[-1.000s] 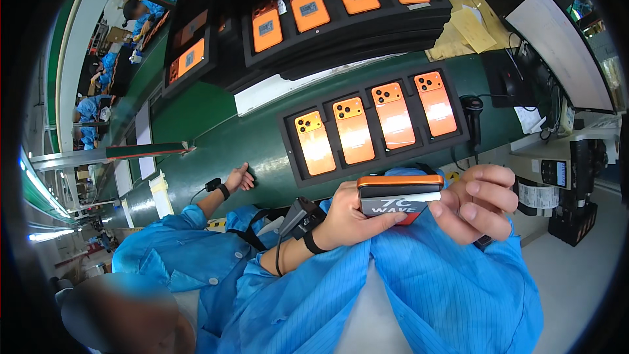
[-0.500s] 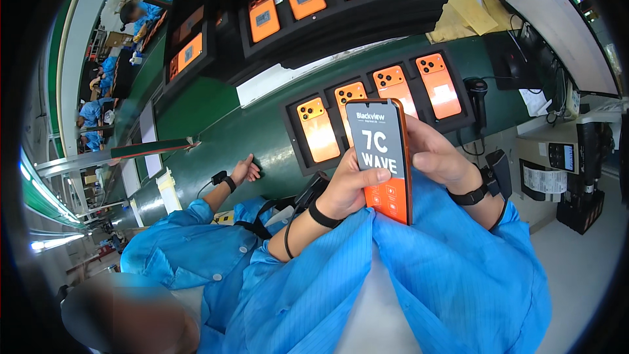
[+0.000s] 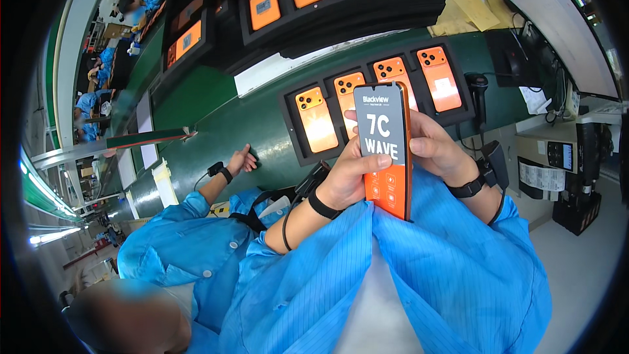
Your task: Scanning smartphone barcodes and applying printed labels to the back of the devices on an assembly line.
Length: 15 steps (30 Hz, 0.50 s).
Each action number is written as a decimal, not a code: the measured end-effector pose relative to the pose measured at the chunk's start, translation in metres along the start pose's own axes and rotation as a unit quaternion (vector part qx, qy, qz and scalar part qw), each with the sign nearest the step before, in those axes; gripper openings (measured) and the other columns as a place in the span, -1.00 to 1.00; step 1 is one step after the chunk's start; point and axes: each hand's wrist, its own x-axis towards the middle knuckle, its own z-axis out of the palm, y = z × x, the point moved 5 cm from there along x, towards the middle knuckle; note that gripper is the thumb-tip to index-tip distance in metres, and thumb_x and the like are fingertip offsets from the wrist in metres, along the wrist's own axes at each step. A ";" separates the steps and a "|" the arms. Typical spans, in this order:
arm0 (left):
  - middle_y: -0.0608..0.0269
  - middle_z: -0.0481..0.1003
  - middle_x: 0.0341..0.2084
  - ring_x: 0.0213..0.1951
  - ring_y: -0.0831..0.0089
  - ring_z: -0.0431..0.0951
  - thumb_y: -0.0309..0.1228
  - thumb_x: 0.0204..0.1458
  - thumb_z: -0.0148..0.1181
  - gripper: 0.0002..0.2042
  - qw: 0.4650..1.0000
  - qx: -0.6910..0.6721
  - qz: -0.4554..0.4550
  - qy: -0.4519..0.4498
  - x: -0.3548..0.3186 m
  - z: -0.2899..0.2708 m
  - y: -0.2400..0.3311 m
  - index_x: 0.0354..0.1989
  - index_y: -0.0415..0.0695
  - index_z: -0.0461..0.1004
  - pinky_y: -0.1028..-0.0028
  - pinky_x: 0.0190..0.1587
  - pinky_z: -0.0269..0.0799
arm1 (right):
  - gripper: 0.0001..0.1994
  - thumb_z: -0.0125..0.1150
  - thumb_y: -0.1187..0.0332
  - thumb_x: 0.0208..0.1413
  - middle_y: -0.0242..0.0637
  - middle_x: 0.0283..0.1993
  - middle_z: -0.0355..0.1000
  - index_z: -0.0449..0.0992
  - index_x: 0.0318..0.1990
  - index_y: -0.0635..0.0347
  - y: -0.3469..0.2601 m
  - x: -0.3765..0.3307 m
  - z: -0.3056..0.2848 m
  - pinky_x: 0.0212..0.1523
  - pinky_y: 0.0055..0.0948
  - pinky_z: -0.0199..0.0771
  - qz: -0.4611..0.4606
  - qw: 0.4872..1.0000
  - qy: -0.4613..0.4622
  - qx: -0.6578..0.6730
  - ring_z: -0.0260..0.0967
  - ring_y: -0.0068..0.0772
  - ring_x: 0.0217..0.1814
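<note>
A smartphone [image 3: 382, 137] with an orange frame stands nearly upright before my chest, a grey and orange printed film on its screen facing me. My left hand [image 3: 345, 180] grips its lower left side, the thumb lying across the front. Closed round the right edge is my right hand [image 3: 442, 151], with the thumb at the edge and the fingers mostly hidden behind the phone. Just beyond lies a black foam tray [image 3: 293, 130] with several orange phones, camera side up, such as the leftmost phone [image 3: 316, 124]; the held phone covers part of two of them.
Stacked black trays [image 3: 367, 16] with orange phones stand at the back. A co-worker's hand [image 3: 242, 159] rests over the green bench [image 3: 219, 131] on the left. To the right are a handheld scanner [image 3: 478, 95], a label printer [image 3: 547, 151] and a monitor [image 3: 557, 26].
My right hand has closed in on the phone's right edge, and fingertips now show past its left edge. The phone has shifted slightly up. The co-worker's hand has moved a little.
</note>
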 end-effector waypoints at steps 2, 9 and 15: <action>0.05 0.54 -0.21 -0.19 0.24 0.62 -0.49 -0.02 0.25 -0.57 1.000 0.000 0.002 -0.001 0.000 0.001 0.000 0.06 -0.22 0.33 0.30 -0.10 0.60 | -0.15 0.29 -0.03 0.03 -0.03 0.36 0.16 0.10 0.34 0.31 0.002 0.001 0.000 0.31 -0.23 0.20 -0.001 1.000 -0.003 0.000 0.22 -0.17 0.32; 0.16 0.55 -0.18 -0.15 0.39 0.59 -0.51 0.00 0.26 -0.61 0.999 0.034 -0.003 0.011 0.001 0.013 0.003 0.03 -0.22 0.37 0.39 -0.03 0.54 | -0.01 0.39 -0.08 -0.15 0.12 0.37 0.10 0.07 0.35 0.34 0.000 -0.001 -0.007 0.23 -0.22 0.35 0.015 0.999 0.049 0.006 0.31 -0.12 0.26; 0.21 0.56 -0.17 -0.15 0.52 0.57 -0.55 0.00 0.29 -0.66 0.983 0.170 0.055 0.038 0.002 0.024 0.016 -0.02 -0.27 0.41 0.49 -0.03 0.51 | 0.00 0.36 -0.04 -0.09 -0.08 0.45 -0.02 -0.05 0.39 0.31 -0.018 -0.002 -0.011 0.36 -0.24 0.13 -0.030 0.998 0.053 -0.027 0.06 -0.22 0.43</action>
